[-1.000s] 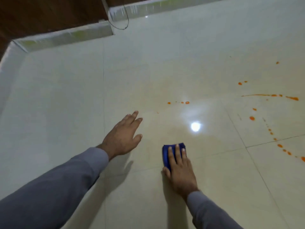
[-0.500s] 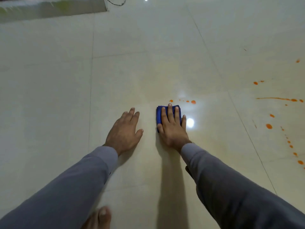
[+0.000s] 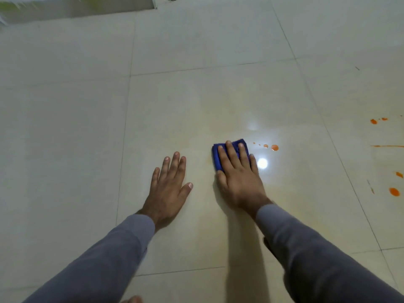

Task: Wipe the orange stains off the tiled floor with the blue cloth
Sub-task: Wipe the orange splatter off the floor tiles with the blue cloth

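1. Blue cloth [image 3: 231, 154], folded into a small pad, lies on the tiled floor [image 3: 87, 127] near the middle of the scene, under the fingers of the right hand.
2. At the far left, a pale skirting edge [image 3: 76, 7] runs along the wall.
3. Left of centre, the left hand [image 3: 168, 189] rests flat on a tile with its fingers straight and slightly spread, holding nothing. It probably props up the person's weight while leaning forward.
4. Just right of it, the right hand [image 3: 238, 178] presses the cloth down with straight fingers laid over it; the thumb lies beside the cloth's left edge. Pressing flat likely spreads force over the whole pad for scrubbing.
5. Just right of the cloth sits a short row of small orange drops [image 3: 274, 147], apart from it, with a bright lamp reflection [image 3: 262, 163] nearer.
6. At the far right edge lie more orange stains [image 3: 394, 191]: dots and a thin streak, well apart from the cloth.
7. Compared with half a second ago, the cloth and hand sit much the same, but the leftmost drop beside the cloth is gone. A second ago the cloth was nearer the person, well short of these drops.
8. Most staining remains, so the wiping seems at an early stage.
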